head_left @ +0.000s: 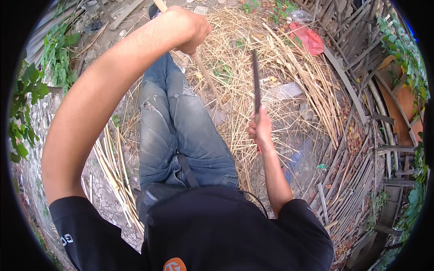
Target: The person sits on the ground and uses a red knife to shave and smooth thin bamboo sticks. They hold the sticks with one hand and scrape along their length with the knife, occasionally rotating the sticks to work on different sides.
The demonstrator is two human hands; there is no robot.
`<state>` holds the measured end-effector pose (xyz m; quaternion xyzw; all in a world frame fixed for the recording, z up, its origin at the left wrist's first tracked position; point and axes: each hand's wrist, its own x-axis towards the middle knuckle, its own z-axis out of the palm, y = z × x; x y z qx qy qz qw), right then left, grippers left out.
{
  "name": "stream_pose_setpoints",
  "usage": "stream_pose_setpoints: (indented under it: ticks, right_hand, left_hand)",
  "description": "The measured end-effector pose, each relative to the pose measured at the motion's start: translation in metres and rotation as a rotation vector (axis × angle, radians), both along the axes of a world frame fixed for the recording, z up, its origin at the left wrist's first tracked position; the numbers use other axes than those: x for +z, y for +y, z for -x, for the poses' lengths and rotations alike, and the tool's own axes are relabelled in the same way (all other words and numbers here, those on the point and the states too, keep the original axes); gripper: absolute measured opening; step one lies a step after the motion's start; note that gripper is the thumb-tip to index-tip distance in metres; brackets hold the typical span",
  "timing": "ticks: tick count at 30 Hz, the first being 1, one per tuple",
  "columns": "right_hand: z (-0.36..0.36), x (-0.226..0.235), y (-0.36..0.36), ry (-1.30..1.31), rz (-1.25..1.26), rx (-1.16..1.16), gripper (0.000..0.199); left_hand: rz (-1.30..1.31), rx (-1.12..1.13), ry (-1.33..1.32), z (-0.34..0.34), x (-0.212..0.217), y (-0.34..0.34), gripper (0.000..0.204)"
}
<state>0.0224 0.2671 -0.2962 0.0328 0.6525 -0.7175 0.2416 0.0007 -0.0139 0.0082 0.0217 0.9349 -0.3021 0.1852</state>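
My left hand (192, 32) is closed round a long pale stick (209, 77), raised at the top of the view with the arm stretched across the left side. The stick slants down to the right, its lower end over the straw-strewn ground. A long, narrow dark blade, like a machete (256, 74), stands up from my right hand (261, 126), whose fingers wrap its handle. Blade and stick are apart. Between my arms, my legs in worn blue jeans (176, 117) stretch forward along the ground.
Loose straw-like stalks (235, 31) cover the ground ahead. A bundle of cut canes (312, 90) lies to the right, more pale canes (115, 176) at left. A red plastic bag (307, 38) sits near the wooden fence (352, 31). Leafy vines (29, 95) edge the left.
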Motion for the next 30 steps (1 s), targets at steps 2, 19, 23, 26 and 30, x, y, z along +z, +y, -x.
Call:
stream_pose_setpoints:
  ticks: [2, 19, 23, 26, 30]
  right_hand:
    - [0.002, 0.037, -0.003, 0.264, 0.242, -0.152, 0.059]
    - [-0.021, -0.04, -0.014, 0.599, 0.206, -0.349, 0.059]
    - [-0.049, -0.197, 0.012, -0.426, -0.277, -0.014, 0.059]
    - [-0.021, -0.075, -0.012, -0.164, -0.048, -0.182, 0.061]
    - [0.003, 0.047, 0.004, 0.391, 0.316, -0.249, 0.059]
  left_hand:
    - [-0.04, 0.016, 0.082, -0.004, -0.005, 0.003, 0.04]
    - [-0.06, -0.007, 0.069, -0.009, 0.005, 0.018, 0.04]
    - [0.062, -0.018, -0.004, 0.006, -0.003, 0.024, 0.045]
    - [-0.056, 0.004, -0.009, -0.008, 0.003, 0.01, 0.043]
    - [-0.013, -0.046, 0.056, -0.009, 0.001, 0.009, 0.043]
